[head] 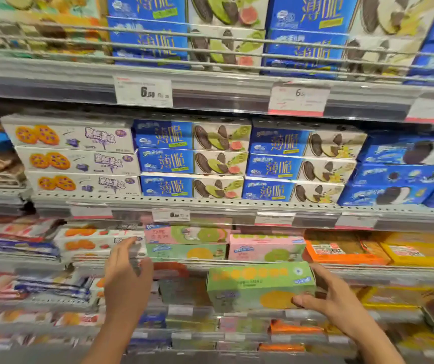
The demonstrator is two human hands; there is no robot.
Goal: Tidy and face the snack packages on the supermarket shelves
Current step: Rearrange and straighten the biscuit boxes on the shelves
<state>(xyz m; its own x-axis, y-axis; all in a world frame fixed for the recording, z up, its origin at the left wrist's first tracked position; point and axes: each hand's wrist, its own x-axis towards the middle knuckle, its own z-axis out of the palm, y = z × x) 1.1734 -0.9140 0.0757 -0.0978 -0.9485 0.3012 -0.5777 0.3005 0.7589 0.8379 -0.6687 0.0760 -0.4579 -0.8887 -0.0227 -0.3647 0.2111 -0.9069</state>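
Note:
A green cookie box (259,286) with orange circles is held out in front of the lower shelves, gripped at its right end by my right hand (334,298), thumb under the front and fingers behind. My left hand (127,278) is raised with relaxed fingers in front of a stack of white boxes with orange cookies (92,244), holding nothing. Behind the held box, a pink box (187,234) lies on a green box (185,252), and a second pink box (265,249) lies beside them on the shelf.
Above, blue and white cookie boxes (192,161) stand in neat stacks beside white boxes (79,160) and further blue ones (300,166). Price tags (143,91) hang on the shelf rails. Orange (342,252) and yellow trays (415,254) fill the right. Lower shelves are blurred.

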